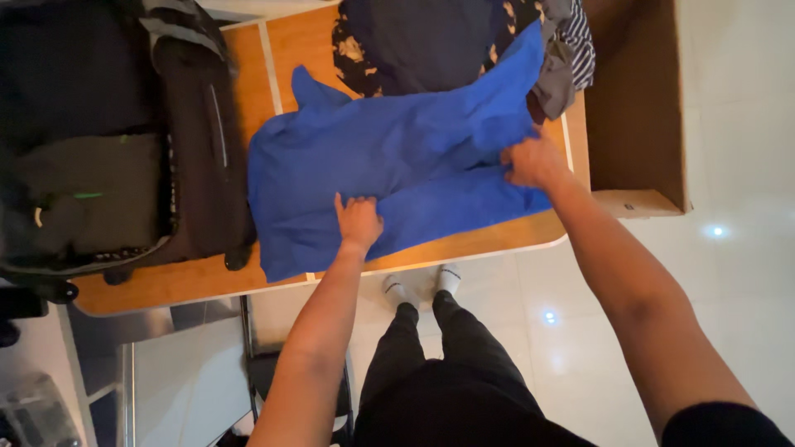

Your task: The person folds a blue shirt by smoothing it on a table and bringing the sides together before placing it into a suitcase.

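A bright blue cloth garment (389,165) lies spread across the wooden tabletop (190,281). The left hand (358,220) presses its near fold flat, fingers spread. The right hand (534,161) pinches its right edge, holding the fold in place. An open black suitcase (108,157) sits left of it.

Dim, warm indoor light; glare spots on glossy floor (717,231); soft blur, wide-angle edge distortion.

blue garment (389,157): the bright blue cloth you are handling lies spread flat across the wooden table top, creased, partly folded along its near edge; its far right corner rises onto a heap of dark clothes.
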